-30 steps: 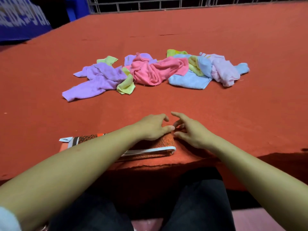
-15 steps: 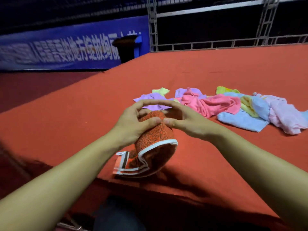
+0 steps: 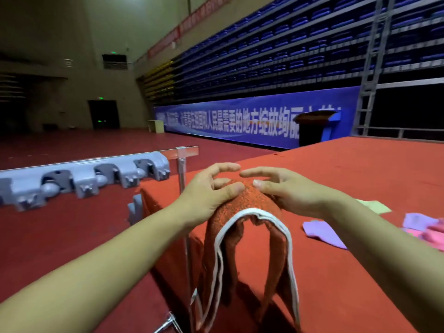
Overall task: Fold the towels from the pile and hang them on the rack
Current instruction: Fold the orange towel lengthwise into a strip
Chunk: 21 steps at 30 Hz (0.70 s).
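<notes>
A folded orange towel [image 3: 249, 236] with a white border hangs draped over both of my hands, its two ends dangling down. My left hand [image 3: 211, 191] holds its top from the left, thumb pressed on the cloth. My right hand [image 3: 286, 191] holds it from the right, thumb on top, fingers spread. The towel is up in the air over the table's left edge. The grey rack [image 3: 84, 176] with several clips sits to the left on a thin metal post [image 3: 183, 212]. The edge of the towel pile shows at the right: a purple towel [image 3: 324, 231] and a pink one [image 3: 430, 233].
The red-covered table [image 3: 360, 176] stretches to the right and away. Its left edge drops to a dark red floor [image 3: 72, 236]. A blue banner [image 3: 240, 121], a dark podium [image 3: 312, 126] and a metal truss [image 3: 370, 68] stand far behind.
Both hands lifted the orange towel off the table and carried it up and to the left. My view turned left, bringing the rack in and pushing the pile to the right edge.
</notes>
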Available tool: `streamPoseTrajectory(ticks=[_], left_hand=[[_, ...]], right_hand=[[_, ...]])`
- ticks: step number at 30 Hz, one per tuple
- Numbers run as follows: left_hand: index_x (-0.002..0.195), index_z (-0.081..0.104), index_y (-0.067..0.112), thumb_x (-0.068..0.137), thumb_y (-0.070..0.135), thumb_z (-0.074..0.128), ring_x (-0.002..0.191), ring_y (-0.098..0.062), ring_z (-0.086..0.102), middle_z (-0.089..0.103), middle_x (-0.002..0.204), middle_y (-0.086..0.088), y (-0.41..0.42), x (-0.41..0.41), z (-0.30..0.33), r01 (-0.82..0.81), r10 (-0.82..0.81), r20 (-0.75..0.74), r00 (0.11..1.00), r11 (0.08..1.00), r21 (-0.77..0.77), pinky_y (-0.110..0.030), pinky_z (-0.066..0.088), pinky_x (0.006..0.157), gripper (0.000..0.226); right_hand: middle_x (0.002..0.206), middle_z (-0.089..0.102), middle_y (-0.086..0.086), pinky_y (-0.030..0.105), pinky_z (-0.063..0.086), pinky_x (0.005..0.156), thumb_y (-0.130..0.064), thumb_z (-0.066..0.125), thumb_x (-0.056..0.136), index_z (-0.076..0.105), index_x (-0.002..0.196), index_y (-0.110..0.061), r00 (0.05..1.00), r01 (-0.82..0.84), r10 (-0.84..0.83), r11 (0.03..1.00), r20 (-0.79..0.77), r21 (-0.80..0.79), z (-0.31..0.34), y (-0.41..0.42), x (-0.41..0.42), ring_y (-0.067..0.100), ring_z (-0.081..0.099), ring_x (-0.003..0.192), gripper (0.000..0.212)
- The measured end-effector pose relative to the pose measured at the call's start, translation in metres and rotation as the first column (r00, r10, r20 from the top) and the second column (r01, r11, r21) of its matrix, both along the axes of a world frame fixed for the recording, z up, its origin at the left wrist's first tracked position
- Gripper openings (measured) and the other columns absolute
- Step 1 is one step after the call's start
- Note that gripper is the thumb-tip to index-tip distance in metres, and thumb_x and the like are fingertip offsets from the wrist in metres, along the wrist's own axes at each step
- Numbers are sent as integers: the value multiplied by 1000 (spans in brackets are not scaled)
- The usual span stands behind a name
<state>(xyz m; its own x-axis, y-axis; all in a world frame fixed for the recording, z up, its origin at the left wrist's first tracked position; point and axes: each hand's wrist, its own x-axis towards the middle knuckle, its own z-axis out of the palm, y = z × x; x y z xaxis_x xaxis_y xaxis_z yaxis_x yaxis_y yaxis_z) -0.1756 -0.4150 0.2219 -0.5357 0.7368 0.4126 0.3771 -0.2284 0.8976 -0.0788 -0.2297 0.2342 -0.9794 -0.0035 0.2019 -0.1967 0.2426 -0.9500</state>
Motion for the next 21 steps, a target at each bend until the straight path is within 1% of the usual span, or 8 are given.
streamPoseTrajectory(ticks=[5, 8, 11, 13, 15, 17, 19, 21], left_hand=[[120, 57, 15, 97, 12, 57, 51, -2, 47, 56, 60, 7, -45, -19, -10, -171, 162, -71, 984, 975, -144, -15, 39, 53, 23], [120, 55, 18, 98, 15, 57, 53, -3, 44, 54, 60, 11, -63, -31, -7, -304, 251, -244, 937, 929, -211, -16, 39, 56, 23], [113, 52, 29, 95, 24, 60, 63, 0, 53, 64, 70, 19, -76, -45, 7, -505, 322, -534, 782, 829, -240, -27, 45, 72, 21], [103, 50, 31, 93, 29, 62, 64, 5, 53, 66, 72, 18, -84, -53, 23, -604, 354, -648, 674, 769, -207, -29, 43, 74, 16], [92, 46, 29, 91, 32, 65, 58, 5, 52, 65, 70, 16, -89, -64, 39, -658, 390, -678, 624, 730, -185, -31, 43, 70, 19], [87, 45, 29, 90, 33, 66, 53, 3, 51, 62, 65, 15, -92, -78, 52, -697, 415, -672, 614, 685, -214, -31, 41, 65, 23], [90, 48, 26, 91, 33, 66, 49, -5, 49, 60, 60, 13, -91, -90, 63, -691, 438, -609, 661, 671, -267, -29, 40, 57, 19], [98, 52, 20, 92, 31, 65, 50, -7, 49, 62, 67, 7, -87, -101, 71, -680, 458, -551, 698, 666, -308, -26, 38, 51, 18]], right_hand=[[87, 61, 12, 26, 49, 71, -23, 65, 83, 59, 127, -18, 998, -17, 16, 1000, -67, -14, -10, -31, -37, 17, 58, 76, 45], [87, 55, 15, 22, 48, 71, -19, 65, 86, 57, 129, -17, 996, -33, 32, 999, -85, -20, -14, -46, -58, 16, 55, 75, 43], [81, 53, 13, 21, 47, 67, -9, 60, 94, 55, 130, -15, 994, -66, 61, 997, -92, -50, -9, -59, -81, 13, 55, 69, 37], [86, 55, 16, 26, 48, 75, -9, 60, 94, 55, 130, -15, 992, -64, 59, 997, -109, -40, -2, -66, -98, 18, 56, 76, 37], [94, 60, 17, 33, 48, 85, -10, 61, 95, 55, 131, -15, 990, -47, 46, 999, -130, -10, 7, -71, -117, 21, 58, 85, 37], [100, 66, 13, 32, 50, 89, -12, 62, 95, 55, 131, -15, 990, -21, 24, 1000, -142, 22, 15, -73, -136, 17, 62, 89, 37], [111, 69, 11, 33, 51, 92, -15, 64, 94, 56, 132, -18, 989, 8, -2, 999, -146, 43, 21, -74, -156, 15, 66, 92, 38], [117, 67, 12, 35, 52, 96, -20, 66, 93, 56, 132, -21, 989, 37, -29, 998, -143, 54, 24, -71, -176, 16, 67, 96, 40]])
